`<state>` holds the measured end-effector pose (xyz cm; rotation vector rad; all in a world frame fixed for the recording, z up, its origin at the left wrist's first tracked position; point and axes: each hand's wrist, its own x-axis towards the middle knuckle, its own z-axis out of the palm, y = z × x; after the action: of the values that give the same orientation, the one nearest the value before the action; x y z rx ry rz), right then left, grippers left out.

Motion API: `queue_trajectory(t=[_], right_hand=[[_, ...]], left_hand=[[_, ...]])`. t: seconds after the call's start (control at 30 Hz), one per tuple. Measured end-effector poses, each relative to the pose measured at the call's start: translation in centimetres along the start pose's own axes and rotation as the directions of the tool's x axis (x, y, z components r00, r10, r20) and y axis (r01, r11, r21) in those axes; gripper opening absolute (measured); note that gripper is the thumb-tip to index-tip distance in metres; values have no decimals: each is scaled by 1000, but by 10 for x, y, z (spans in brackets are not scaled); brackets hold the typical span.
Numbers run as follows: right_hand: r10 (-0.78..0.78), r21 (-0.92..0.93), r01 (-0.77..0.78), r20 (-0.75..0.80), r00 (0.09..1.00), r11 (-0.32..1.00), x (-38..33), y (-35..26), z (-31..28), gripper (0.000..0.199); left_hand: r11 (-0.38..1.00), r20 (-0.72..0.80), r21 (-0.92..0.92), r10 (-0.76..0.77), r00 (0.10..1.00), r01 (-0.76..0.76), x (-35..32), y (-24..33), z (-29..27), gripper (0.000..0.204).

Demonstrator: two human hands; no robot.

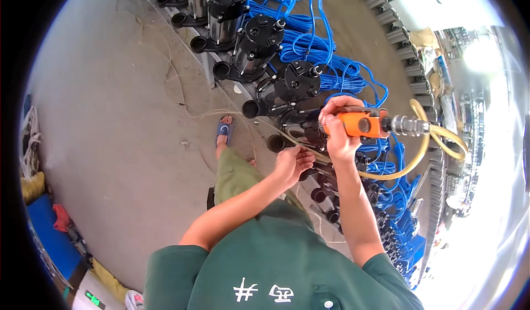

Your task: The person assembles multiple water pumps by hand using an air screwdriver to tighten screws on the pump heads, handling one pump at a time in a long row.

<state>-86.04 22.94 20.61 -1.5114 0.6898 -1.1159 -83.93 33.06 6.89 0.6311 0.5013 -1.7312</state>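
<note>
Gripping an orange power tool [359, 124]: right hand [338, 128], fingers clamped round its body, over a black pump [302, 123] in the row. Yellow hose [409, 168] looping off the tool's metal coupling. Left hand [292, 164] lower, fingers curled near a round pump outlet [276, 143]; cannot tell whether they grip anything. Outward: blue cable coils [309, 45] beside the pumps; metal cylinders [397, 36] beyond, insides too small to read.

This is looking like a factory workshop: black pump-like units [258, 32] are standing in line, with blue cable coils [309, 48] lying beside the units
</note>
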Motion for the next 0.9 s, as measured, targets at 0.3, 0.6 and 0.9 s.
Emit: queue_trajectory(t=[0.3,0.6,0.9], right_hand=[[-273,-119,259,-126,954,958,-37,-50,-17,39],[-191,-111,172,-183,964,979,-62,-49,-44,42],[-186,-87,172,-194,963,981,-56,-38,-51,41]], left_hand=[[951,-125,-291,74,989,-108,33,-30,5,27],[932,-3,-342,124,992,-117,41,-45,-3,18],[946,-66,-290,133,989,-147,43,-44,-4,17]])
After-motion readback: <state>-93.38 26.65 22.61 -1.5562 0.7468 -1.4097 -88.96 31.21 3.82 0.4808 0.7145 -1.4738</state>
